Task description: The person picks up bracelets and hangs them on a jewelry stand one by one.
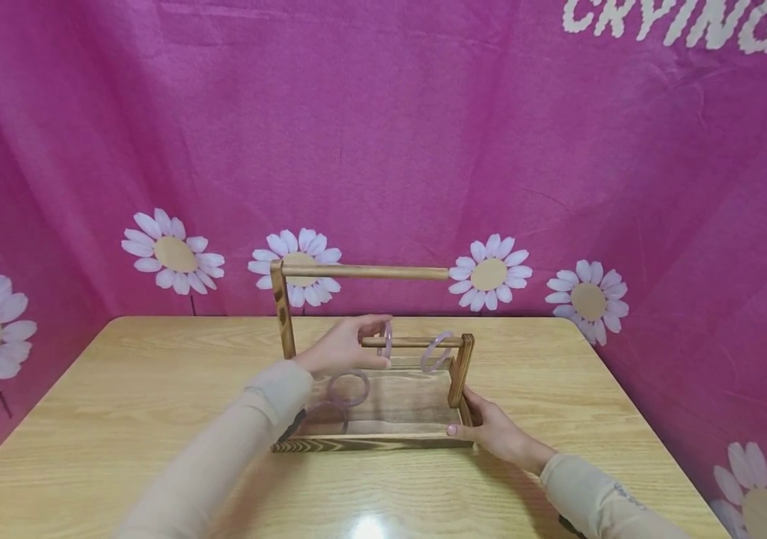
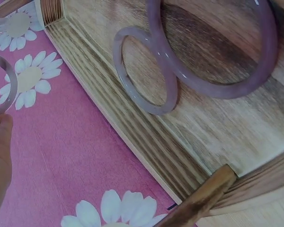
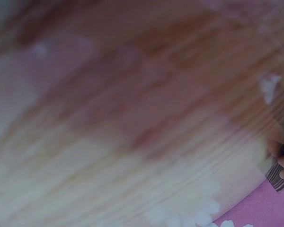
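My left hand (image 1: 344, 348) pinches a pale purple bangle (image 1: 388, 338) between thumb and fingers, around the lower rod (image 1: 417, 342) near its free left end. Farther right along that rod hangs another purple bangle (image 1: 426, 361), close to the short post (image 1: 462, 370). Inside the wooden stand's tray lie two more bangles: a smaller one (image 2: 128, 85) and a larger, darker one (image 2: 217, 90), overlapping in the left wrist view. My right hand (image 1: 499, 432) grips the tray's right end, thumb over the front corner. Blurred wood fills most of the right wrist view.
A taller post (image 1: 282, 311) at the stand's left carries a longer upper rod (image 1: 370, 272), which ends free on the right. The stand sits on a light wooden table (image 1: 154, 419). Behind it hangs a magenta cloth (image 1: 356, 150) with printed daisies.
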A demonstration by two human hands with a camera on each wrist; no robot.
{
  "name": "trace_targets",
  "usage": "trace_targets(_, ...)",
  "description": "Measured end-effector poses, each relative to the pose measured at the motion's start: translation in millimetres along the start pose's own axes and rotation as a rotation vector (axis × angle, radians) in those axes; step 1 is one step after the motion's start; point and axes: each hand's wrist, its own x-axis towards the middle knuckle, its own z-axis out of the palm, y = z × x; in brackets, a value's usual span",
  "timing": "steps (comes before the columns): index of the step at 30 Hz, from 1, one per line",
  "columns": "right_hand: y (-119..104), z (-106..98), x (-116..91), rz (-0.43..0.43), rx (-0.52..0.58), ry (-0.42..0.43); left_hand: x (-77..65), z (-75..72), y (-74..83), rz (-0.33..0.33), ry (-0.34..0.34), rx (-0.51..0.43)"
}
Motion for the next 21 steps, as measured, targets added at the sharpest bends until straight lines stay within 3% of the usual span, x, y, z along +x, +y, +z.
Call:
trace_targets(11,1.1,0.4,-0.3,0.01,0.002,0.01,6.8,7.8,1.3,0.025,-0.032,0.002)
trace_targets(21,0.6,0.4,0.0,0.02,0.002,0.014,9.2,12.1,0.2,0.01,-0.036,0.07)
